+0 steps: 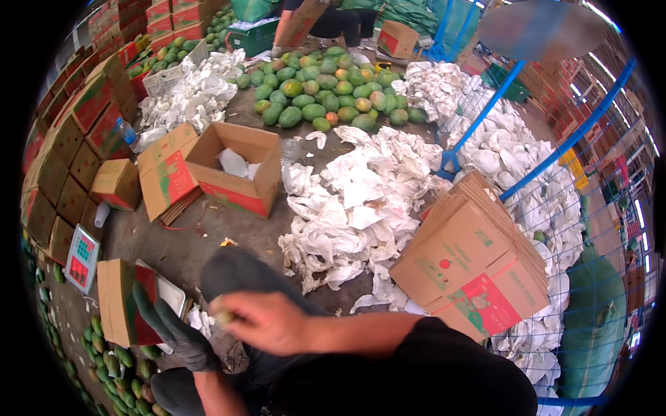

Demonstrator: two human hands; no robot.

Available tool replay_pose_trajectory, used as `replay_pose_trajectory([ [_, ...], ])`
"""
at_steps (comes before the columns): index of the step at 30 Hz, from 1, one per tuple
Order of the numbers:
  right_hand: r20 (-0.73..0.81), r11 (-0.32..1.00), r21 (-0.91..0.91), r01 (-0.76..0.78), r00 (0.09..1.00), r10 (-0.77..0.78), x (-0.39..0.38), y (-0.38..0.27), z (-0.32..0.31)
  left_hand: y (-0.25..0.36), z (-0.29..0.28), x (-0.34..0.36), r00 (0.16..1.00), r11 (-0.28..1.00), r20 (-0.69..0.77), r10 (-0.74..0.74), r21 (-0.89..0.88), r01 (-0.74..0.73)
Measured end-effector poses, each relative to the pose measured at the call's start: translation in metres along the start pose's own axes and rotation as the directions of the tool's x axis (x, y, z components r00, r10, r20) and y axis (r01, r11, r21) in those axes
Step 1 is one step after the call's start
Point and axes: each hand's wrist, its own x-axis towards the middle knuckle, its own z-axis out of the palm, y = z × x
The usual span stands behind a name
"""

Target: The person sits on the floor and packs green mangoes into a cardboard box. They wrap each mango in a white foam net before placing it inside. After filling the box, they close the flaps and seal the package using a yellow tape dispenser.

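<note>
Light is even, with strip lamps (639,212) glaring at far right; the right grip (262,320) is blurred; straight edges bow toward the black rim.

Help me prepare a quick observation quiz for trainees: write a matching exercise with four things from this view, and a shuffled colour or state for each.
Column 1
1. Left hand
2. Right hand
3. Open box
4. Display panel

Column 2
A. Has white wrapping inside
B. Ungloved and blurred
C. White, with red and green areas
D. In a dark grey glove

Right pairs: 1-D, 2-B, 3-A, 4-C
</note>
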Motion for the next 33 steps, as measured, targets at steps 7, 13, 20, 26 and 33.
replay_pose_trajectory([
  [7, -0.823, 0.778, -0.490, -0.393, 0.501, -0.266, -0.089, 0.015, -0.388, -0.129, -0.038, 0.003, 0.874, 0.774, 0.193, -0.447, -0.406, 0.486],
  [13, -0.885, -0.143, -0.367, -0.919, 0.393, -0.250, -0.284, 0.003, -0.686, -0.266, -0.111, -0.059, 0.579, 0.511, 0.395, -0.713, -0.272, 0.815],
  [20, -0.972, -0.494, -0.144, -0.857, 0.028, 0.234, -0.293, 0.074, -0.612, -0.182, -0.202, 0.017, 0.587, 0.627, 0.305, -0.750, 0.044, 0.778],
  [26, -0.712, 0.460, -0.623, -0.633, 0.702, 0.003, -0.057, 0.119, -0.366, -0.250, -0.197, 0.026, 0.700, 0.580, 0.175, -0.692, 0.712, 0.395],
  [33, -0.118, 0.661, -0.566, -0.493, 0.842, 0.527, 0.081, 0.249, 0.008, -0.317, -0.081, 0.072, 0.645, 0.384, 0.159, -0.748, 0.895, 0.225],
])
